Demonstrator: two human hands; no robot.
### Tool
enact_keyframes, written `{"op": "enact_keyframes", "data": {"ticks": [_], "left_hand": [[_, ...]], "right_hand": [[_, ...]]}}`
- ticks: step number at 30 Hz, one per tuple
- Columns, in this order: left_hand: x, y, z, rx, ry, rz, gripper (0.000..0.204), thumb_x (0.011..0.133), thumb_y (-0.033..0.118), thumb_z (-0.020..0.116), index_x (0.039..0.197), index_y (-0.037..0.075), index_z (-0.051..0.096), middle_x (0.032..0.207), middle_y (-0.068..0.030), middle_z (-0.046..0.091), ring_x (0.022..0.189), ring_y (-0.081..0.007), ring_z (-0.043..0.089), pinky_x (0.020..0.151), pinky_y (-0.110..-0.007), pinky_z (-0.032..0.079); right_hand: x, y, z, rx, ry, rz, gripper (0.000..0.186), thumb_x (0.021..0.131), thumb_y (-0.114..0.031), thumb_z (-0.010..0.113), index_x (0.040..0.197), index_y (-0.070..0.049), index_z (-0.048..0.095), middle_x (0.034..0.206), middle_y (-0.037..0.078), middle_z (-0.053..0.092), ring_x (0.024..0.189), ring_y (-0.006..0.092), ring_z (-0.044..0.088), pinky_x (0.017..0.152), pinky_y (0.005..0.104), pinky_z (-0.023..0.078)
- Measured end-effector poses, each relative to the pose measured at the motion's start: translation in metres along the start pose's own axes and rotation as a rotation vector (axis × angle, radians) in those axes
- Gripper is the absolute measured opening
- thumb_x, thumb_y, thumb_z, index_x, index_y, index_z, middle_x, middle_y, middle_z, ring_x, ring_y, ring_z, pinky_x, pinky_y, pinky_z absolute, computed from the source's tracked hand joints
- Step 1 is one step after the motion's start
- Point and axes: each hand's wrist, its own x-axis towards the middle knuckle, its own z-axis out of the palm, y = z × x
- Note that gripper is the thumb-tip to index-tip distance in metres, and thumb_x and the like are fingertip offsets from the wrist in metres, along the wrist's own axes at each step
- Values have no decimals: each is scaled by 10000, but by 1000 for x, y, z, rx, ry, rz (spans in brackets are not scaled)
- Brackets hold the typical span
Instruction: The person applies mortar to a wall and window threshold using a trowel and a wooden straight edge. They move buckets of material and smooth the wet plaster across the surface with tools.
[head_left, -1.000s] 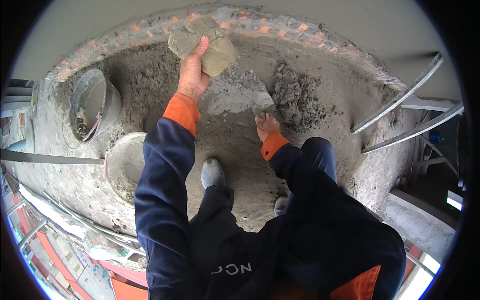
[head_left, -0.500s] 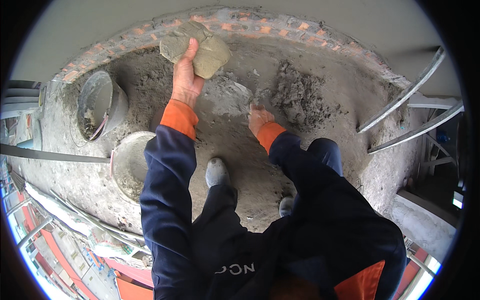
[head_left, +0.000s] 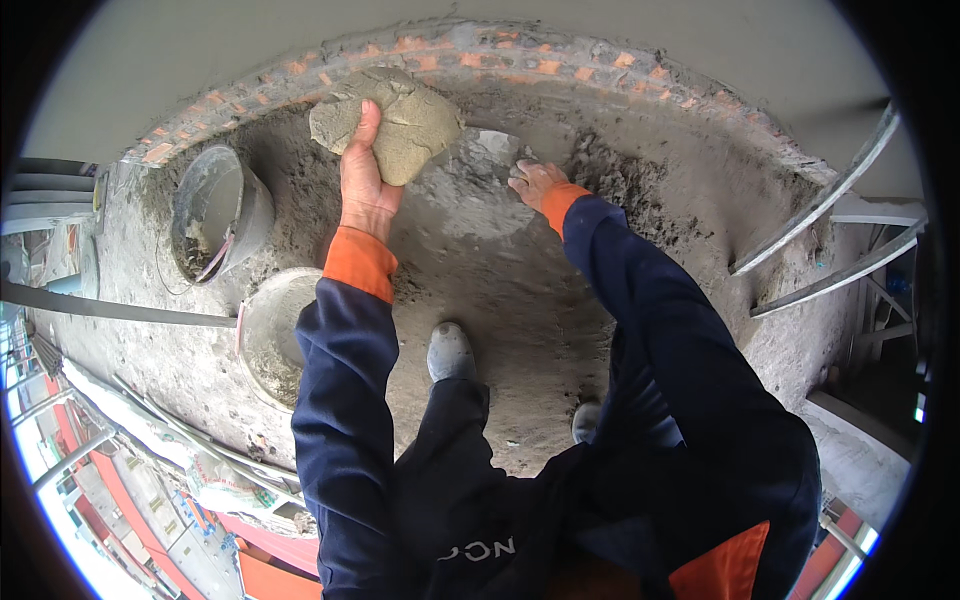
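My left hand (head_left: 369, 180) is raised at the upper middle and closed on a thick slab of wet grey-brown mortar (head_left: 400, 125). The thumb lies across its face, and whatever is underneath is hidden. To the right, my right hand (head_left: 537, 182) is closed low over the mortar-smeared floor. It seems to grip a trowel (head_left: 492, 146), whose grey, mortar-coated blade points left and blends with the wet patch around it. Most of the handle is hidden by the fingers. Dark loose mortar (head_left: 625, 180) lies just right of this hand.
Two mortar-stained buckets, one upper (head_left: 222, 210) and one lower (head_left: 275, 335), stand at the left. A low band of exposed brick (head_left: 545, 68) edges the grey wall ahead. Curved metal bars (head_left: 830, 205) reach in from the right, and another bar (head_left: 120, 305) crosses at the left.
My right hand has moved forward and slightly right across the floor. My left hand has lowered slightly toward me with the mortar, and the whole view has shifted a little.
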Motion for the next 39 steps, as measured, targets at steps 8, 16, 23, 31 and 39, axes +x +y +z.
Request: {"op": "enact_keyframes", "data": {"ticks": [8, 16, 23, 31, 39], "left_hand": [[-4, -15, -1, 191, 2, 38, 454, 830, 151, 692, 1222, 32, 497, 1165, -110, 579, 1074, -247, 568, 890, -398, 508], [-13, -37, 3, 303, -33, -7, 480, 796, 96, 718, 1220, 60, 495, 1162, -93, 573, 1064, -240, 572, 876, -389, 518], [-16, -38, -2, 316, 3, -39, 480, 800, 110, 717, 1222, 62, 494, 1177, -93, 567, 1078, -239, 567, 884, -394, 515], [-26, -35, 0, 258, 7, 20, 477, 785, 101, 731, 1199, 22, 506, 1135, -114, 586, 1031, -240, 589, 859, -387, 530], [-19, -35, 2, 337, -2, 35, 573, 774, 118, 747, 1254, 26, 448, 1177, -116, 555, 1076, -257, 564, 893, -402, 510]], "right_hand": [[-65, -3, -5, -74, -25, 190, 447, 912, -349, 482, 1237, -41, 495, 1020, 190, 642, 951, 363, 608, 833, 455, 475], [-81, -26, 25, 137, -106, 401, 516, 912, -355, 478, 1293, -11, 423, 1105, 234, 608, 1005, 379, 596, 851, 433, 493], [-118, -52, 24, 93, -97, 241, 406, 895, -296, 517, 1198, -27, 495, 1030, 227, 626, 951, 390, 603, 816, 451, 480], [-76, -40, 20, 5, -95, 263, 451, 886, -332, 517, 1241, -56, 495, 1032, 209, 636, 975, 383, 588, 845, 456, 454], [-74, -27, -6, -65, -147, 220, 471, 889, -330, 512, 1271, -59, 469, 1025, 194, 642, 1013, 380, 579, 864, 461, 454]]}}
